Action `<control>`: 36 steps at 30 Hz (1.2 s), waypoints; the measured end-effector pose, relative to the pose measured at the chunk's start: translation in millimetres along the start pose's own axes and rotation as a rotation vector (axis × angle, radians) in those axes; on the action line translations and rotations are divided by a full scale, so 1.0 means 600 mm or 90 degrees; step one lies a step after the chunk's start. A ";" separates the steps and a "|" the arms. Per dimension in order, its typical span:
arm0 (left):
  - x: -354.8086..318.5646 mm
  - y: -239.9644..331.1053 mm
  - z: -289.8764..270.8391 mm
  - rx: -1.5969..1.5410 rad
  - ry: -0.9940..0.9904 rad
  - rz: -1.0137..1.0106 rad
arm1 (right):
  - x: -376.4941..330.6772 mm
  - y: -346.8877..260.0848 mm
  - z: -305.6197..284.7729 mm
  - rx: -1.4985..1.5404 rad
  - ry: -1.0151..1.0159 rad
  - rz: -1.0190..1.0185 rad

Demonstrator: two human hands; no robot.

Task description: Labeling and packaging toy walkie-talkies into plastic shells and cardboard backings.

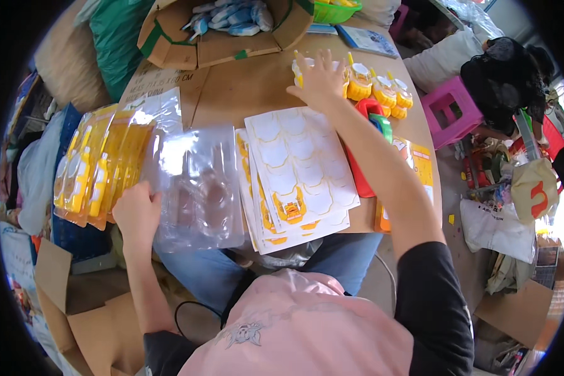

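Note:
My right hand (321,80) reaches to the far side of the table, fingers spread, over the left end of a group of yellow-and-white toy walkie-talkies (359,81). It partly hides one of them. My left hand (136,212) is closed in a loose fist at the left edge of a clear plastic blister tray (197,213); whatever its fingers hold is hidden. Just left of it lie several overlapping clear packs with yellow toys (84,166) inside. Between my arms, sheets of die-cut stickers (304,156), mostly peeled, lie stacked, with orange-yellow stickers left near the bottom.
An open cardboard box (232,53) of blue-and-white pieces stands at the back. A red tool-like object with a green part (363,169) lies under my right forearm, near a yellow printed card (423,169). Beyond the table are a pink stool (451,113) and a green basket (335,11).

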State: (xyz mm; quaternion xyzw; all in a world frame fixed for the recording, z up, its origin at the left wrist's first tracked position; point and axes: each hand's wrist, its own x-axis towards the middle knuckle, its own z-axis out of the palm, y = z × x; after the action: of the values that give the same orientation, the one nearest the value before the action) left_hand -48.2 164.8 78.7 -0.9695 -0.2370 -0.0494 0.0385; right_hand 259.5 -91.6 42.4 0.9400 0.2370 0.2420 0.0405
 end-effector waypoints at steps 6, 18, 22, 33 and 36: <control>0.000 -0.006 -0.047 -0.473 0.120 0.074 | 0.030 -0.012 0.069 -0.106 -0.033 -0.010; 0.012 0.200 0.029 -1.451 0.026 -0.109 | -0.153 -0.121 -0.221 0.863 0.207 -0.027; 0.010 0.235 0.015 -1.581 -0.001 -0.107 | -0.195 -0.149 -0.218 0.636 -0.031 -0.024; 0.020 0.168 0.015 -1.413 0.092 -0.234 | -0.009 -0.031 0.000 0.229 0.164 0.028; 0.006 0.165 0.006 -1.393 0.030 -0.209 | 0.019 -0.021 0.051 -0.131 0.000 -0.061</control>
State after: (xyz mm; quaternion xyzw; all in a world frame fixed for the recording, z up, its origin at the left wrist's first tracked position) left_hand 1.1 79.5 70.2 -0.4355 -0.1900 -0.2555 -0.8420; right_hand 277.4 -73.7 18.1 0.9185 0.2557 0.2628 0.1480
